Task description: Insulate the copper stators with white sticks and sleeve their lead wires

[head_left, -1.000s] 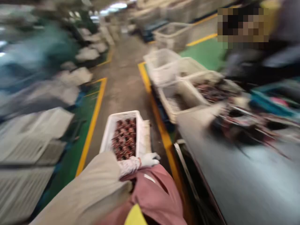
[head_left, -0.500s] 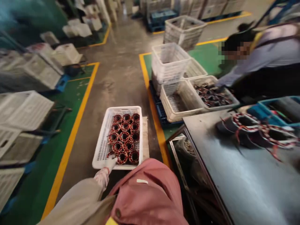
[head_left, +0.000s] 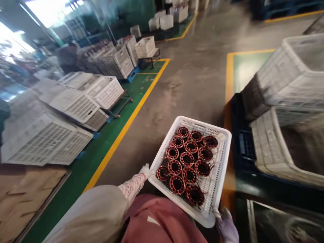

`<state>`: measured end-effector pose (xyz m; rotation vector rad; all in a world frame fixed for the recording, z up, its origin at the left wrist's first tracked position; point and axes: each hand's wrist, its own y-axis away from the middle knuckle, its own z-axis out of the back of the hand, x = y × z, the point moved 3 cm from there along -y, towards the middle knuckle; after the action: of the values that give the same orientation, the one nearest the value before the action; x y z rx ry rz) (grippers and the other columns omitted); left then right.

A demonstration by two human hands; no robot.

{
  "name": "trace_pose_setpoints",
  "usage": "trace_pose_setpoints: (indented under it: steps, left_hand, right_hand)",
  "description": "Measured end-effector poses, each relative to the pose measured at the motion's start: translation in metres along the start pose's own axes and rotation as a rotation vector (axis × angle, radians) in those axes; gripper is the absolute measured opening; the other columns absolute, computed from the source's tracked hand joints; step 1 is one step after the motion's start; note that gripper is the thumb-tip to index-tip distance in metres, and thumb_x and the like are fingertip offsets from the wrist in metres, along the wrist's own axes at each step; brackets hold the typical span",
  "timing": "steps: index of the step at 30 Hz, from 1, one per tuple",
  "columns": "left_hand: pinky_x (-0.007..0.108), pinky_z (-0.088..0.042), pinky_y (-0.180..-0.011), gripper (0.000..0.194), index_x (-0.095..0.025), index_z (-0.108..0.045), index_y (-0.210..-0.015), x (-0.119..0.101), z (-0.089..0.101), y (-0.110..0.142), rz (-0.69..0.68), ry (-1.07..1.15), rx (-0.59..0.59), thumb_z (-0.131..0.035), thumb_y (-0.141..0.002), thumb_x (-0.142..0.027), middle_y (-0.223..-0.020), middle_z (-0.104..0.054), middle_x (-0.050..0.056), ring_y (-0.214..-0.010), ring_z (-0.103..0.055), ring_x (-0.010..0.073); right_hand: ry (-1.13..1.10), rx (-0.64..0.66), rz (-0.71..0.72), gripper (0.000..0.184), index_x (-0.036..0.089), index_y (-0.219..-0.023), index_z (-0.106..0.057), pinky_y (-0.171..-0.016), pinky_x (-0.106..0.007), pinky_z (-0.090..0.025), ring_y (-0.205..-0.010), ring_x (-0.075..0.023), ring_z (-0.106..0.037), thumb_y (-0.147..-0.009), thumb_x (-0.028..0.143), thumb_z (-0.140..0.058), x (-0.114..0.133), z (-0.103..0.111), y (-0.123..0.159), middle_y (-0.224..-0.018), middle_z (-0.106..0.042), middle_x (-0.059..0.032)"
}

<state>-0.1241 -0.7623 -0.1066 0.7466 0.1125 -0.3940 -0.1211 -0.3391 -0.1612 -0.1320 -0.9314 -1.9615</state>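
A white plastic crate with slotted sides sits in front of me, turned at an angle. Several ring-shaped motor stators with red-and-dark windings stand in it in rows, mostly towards its left side. My left hand, in a pale glove, is closed on the crate's near left corner. At the near right corner, my right hand, in a light purple glove, grips the rim. Some fingers of both hands are hidden behind the rim. Whether the crate hangs free or rests on something below, I cannot tell.
Stacked white crates line the left side on green floor, past a yellow line. To the right, large crates stand on a dark blue pallet. A grey floor aisle runs ahead. A person is far left.
My left hand has moved from the stators to the crate's corner, and my right hand has come into view on the rim. The crate has turned and looks nearer. My view has swung left.
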Motion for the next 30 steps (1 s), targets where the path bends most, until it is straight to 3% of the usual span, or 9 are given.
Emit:
trace_pose_setpoints:
  steps: [2, 5, 9, 12, 15, 20, 24, 30]
  left_hand:
    - [0.032, -0.057, -0.087, 0.020, -0.013, -0.065, -0.106, 0.006, -0.020, 0.002, 0.003, 0.010, 0.024, -0.070, -0.090, -0.023, -0.106, -0.072, 0.006, -0.096, -0.070, 0.0174]
    - [0.023, -0.054, -0.079, 0.010, -0.016, -0.061, -0.098, 0.017, -0.036, 0.010, -0.039, -0.014, 0.029, -0.053, -0.096, -0.020, -0.101, -0.073, 0.006, -0.091, -0.072, 0.0155]
    - [0.035, -0.053, -0.079, 0.017, -0.020, -0.057, -0.079, 0.034, -0.036, -0.014, -0.067, -0.070, -0.015, -0.053, -0.091, -0.030, -0.083, -0.070, 0.009, -0.086, -0.069, 0.0263]
    - [0.038, -0.052, -0.079, 0.020, -0.023, -0.056, -0.069, 0.044, -0.040, -0.031, -0.067, -0.018, -0.049, -0.056, -0.083, -0.037, -0.074, -0.067, 0.005, -0.079, -0.067, 0.0280]
    - [0.039, -0.052, -0.078, 0.020, -0.024, -0.058, -0.071, 0.041, -0.044, -0.033, -0.015, 0.002, -0.048, -0.057, -0.079, -0.043, -0.074, -0.067, 0.004, -0.079, -0.066, 0.0288]
    - [0.037, -0.052, -0.080, 0.019, -0.024, -0.058, -0.075, 0.002, -0.043, -0.036, -0.002, 0.022, -0.035, -0.056, -0.079, -0.042, -0.078, -0.067, 0.005, -0.082, -0.067, 0.0277]
    - [0.037, -0.051, -0.079, 0.016, -0.023, -0.059, -0.074, -0.035, -0.045, -0.061, -0.056, 0.006, 0.001, -0.054, -0.082, -0.036, -0.079, -0.067, 0.006, -0.083, -0.067, 0.0280]
    - [0.033, -0.053, -0.077, 0.010, -0.022, -0.057, -0.076, -0.119, -0.036, -0.092, -0.141, -0.026, -0.067, -0.058, -0.085, -0.027, -0.084, -0.070, 0.008, -0.084, -0.071, 0.0268]
  right_hand:
    - [0.045, 0.076, -0.124, 0.053, 0.015, -0.123, -0.061, -0.078, -0.038, -0.058, -0.094, -0.0297, -0.075, -0.088, 0.051, -0.048, 0.007, -0.016, -0.002, -0.104, -0.076, -0.0149]
    - [0.058, 0.087, -0.318, 0.046, 0.013, -0.128, -0.057, -0.087, -0.035, -0.055, -0.108, -0.0281, -0.071, -0.094, 0.041, -0.043, 0.008, -0.025, 0.003, -0.119, -0.072, -0.0164]
    - [0.060, 0.088, -0.384, 0.036, 0.018, -0.119, -0.063, -0.087, -0.032, -0.053, -0.108, -0.0268, -0.071, -0.098, 0.039, -0.042, 0.007, -0.033, -0.002, -0.115, -0.074, -0.0122]
    - [0.145, 0.186, -0.441, 0.045, 0.013, -0.132, -0.058, -0.086, -0.034, -0.052, -0.105, -0.0293, -0.072, -0.101, 0.041, -0.041, 0.003, -0.033, -0.010, -0.114, -0.074, -0.0159]
    - [0.206, 0.237, -0.472, 0.050, 0.010, -0.138, -0.055, -0.085, -0.033, -0.051, -0.104, -0.0294, -0.072, -0.104, 0.043, -0.040, 0.010, -0.022, -0.020, -0.113, -0.074, -0.0171]
    - [0.253, 0.200, -0.444, 0.046, 0.011, -0.135, -0.058, -0.085, -0.031, -0.051, -0.109, -0.0282, -0.071, -0.104, 0.040, -0.040, 0.040, 0.000, -0.048, -0.115, -0.074, -0.0166]
    - [0.204, 0.188, -0.401, 0.044, 0.013, -0.135, -0.058, -0.087, -0.031, -0.051, -0.111, -0.0275, -0.071, -0.105, 0.039, -0.039, 0.064, 0.009, -0.081, -0.118, -0.074, -0.0144]
    - [0.180, 0.108, -0.276, 0.034, 0.014, -0.118, -0.067, -0.085, -0.032, -0.052, -0.105, -0.0274, -0.073, -0.100, 0.034, -0.047, 0.118, 0.030, -0.146, -0.110, -0.076, -0.0155]
